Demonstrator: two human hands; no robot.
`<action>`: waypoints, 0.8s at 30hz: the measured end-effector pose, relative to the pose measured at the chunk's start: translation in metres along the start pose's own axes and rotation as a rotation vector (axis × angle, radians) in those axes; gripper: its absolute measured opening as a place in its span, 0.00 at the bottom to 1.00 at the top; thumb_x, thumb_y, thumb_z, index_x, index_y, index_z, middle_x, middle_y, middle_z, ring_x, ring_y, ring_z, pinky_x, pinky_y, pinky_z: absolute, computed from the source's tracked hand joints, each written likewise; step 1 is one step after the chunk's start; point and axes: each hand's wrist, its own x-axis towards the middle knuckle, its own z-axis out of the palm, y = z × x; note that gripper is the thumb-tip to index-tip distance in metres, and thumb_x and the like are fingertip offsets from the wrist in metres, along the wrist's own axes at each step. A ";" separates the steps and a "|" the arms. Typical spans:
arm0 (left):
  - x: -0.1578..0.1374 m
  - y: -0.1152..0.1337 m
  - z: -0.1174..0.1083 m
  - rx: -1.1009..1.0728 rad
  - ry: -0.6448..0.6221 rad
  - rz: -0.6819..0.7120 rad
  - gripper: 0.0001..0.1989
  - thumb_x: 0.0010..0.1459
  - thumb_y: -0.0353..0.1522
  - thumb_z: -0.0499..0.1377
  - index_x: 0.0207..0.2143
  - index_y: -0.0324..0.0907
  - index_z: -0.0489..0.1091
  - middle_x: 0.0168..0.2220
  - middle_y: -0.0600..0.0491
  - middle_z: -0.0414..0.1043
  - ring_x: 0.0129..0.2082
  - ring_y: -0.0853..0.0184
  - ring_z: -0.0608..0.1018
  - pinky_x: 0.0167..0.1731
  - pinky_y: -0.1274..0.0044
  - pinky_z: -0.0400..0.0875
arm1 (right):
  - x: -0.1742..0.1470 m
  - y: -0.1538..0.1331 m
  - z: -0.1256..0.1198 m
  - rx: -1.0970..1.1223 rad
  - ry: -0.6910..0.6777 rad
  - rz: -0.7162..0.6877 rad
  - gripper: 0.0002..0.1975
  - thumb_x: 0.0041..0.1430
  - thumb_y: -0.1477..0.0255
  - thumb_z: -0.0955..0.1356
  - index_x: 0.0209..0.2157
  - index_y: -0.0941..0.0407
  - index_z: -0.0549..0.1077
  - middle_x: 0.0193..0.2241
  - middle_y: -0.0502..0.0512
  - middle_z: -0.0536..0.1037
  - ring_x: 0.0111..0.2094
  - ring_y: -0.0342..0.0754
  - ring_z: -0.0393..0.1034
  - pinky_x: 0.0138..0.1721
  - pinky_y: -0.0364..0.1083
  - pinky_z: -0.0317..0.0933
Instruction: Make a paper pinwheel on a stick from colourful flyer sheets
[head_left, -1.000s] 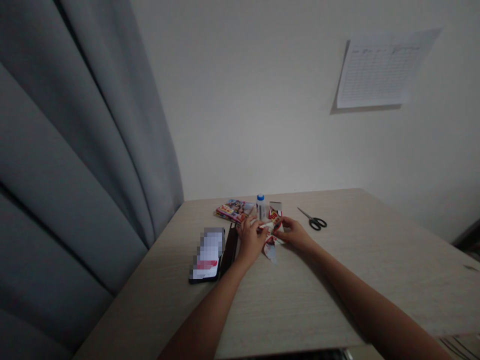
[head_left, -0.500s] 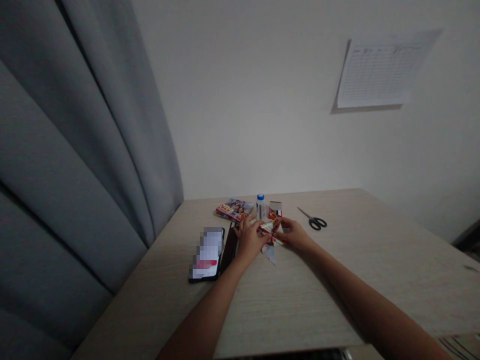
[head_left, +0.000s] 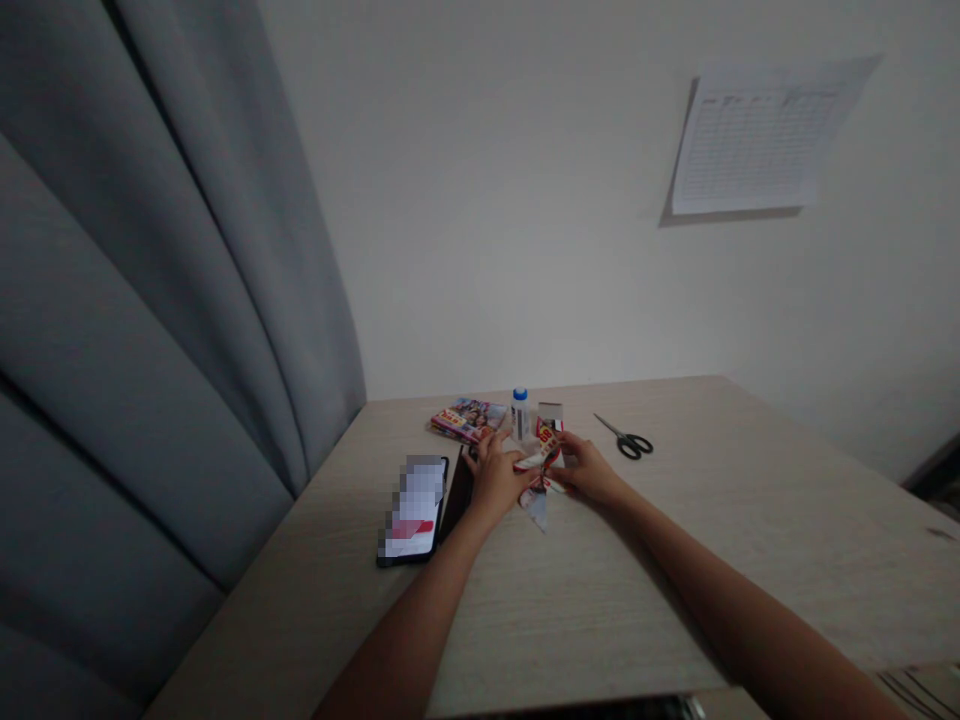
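A folded piece of printed paper (head_left: 534, 508), red, white and grey with pointed ends, lies between my two hands on the table. My left hand (head_left: 496, 478) is closed on its left side, the thumb and forefinger pinching it. From the right, my right hand (head_left: 589, 468) pinches the same paper between thumb and fingertips. Part of the paper is hidden behind the fingers. Just beyond them stands a clear glue bottle (head_left: 520, 418) with a blue cap. Another bit of printed paper (head_left: 551, 412) lies to the bottle's right.
Left of my hands rests a phone (head_left: 414, 510) with its screen lit, beside the dark open flap of its case (head_left: 456, 495). A stack of colourful magazines (head_left: 466, 418) lies at the back. Black-handled scissors (head_left: 628, 442) lie to the right. A grey curtain (head_left: 225, 300) hangs along the left edge.
Both hands stay in nearly the same place. The paper between them has shifted and turned slightly, its lower point now a little further left.
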 end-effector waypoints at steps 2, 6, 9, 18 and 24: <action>0.000 0.000 0.001 -0.002 0.007 0.016 0.08 0.54 0.40 0.68 0.35 0.49 0.81 0.66 0.52 0.61 0.68 0.46 0.54 0.62 0.41 0.40 | -0.001 0.000 0.003 -0.063 0.043 0.002 0.27 0.44 0.70 0.75 0.48 0.52 0.70 0.43 0.56 0.80 0.46 0.57 0.73 0.54 0.62 0.59; 0.000 0.000 0.002 -0.017 0.013 0.009 0.06 0.55 0.39 0.67 0.35 0.48 0.81 0.65 0.51 0.62 0.67 0.47 0.56 0.62 0.42 0.42 | -0.003 0.001 0.004 -0.165 0.122 -0.087 0.29 0.46 0.69 0.75 0.49 0.51 0.64 0.47 0.56 0.76 0.51 0.57 0.70 0.58 0.65 0.53; 0.000 0.000 0.002 -0.025 0.005 -0.006 0.07 0.55 0.39 0.67 0.35 0.48 0.81 0.66 0.51 0.62 0.68 0.47 0.55 0.63 0.44 0.41 | -0.003 0.000 0.002 -0.207 0.169 -0.185 0.27 0.47 0.69 0.75 0.48 0.52 0.65 0.48 0.59 0.73 0.52 0.58 0.67 0.56 0.61 0.57; 0.000 -0.003 0.006 -0.033 0.023 -0.007 0.05 0.55 0.38 0.67 0.33 0.47 0.81 0.64 0.50 0.64 0.66 0.47 0.58 0.63 0.43 0.41 | -0.005 -0.012 -0.005 -0.423 0.049 -0.349 0.02 0.53 0.70 0.75 0.31 0.50 0.81 0.54 0.58 0.68 0.57 0.60 0.59 0.58 0.61 0.54; 0.000 -0.003 0.006 -0.044 0.014 -0.007 0.05 0.55 0.37 0.67 0.34 0.47 0.81 0.64 0.49 0.64 0.66 0.47 0.58 0.63 0.42 0.39 | -0.005 -0.009 -0.004 -0.431 0.008 -0.306 0.05 0.52 0.66 0.76 0.33 0.48 0.84 0.54 0.60 0.68 0.58 0.62 0.57 0.58 0.62 0.54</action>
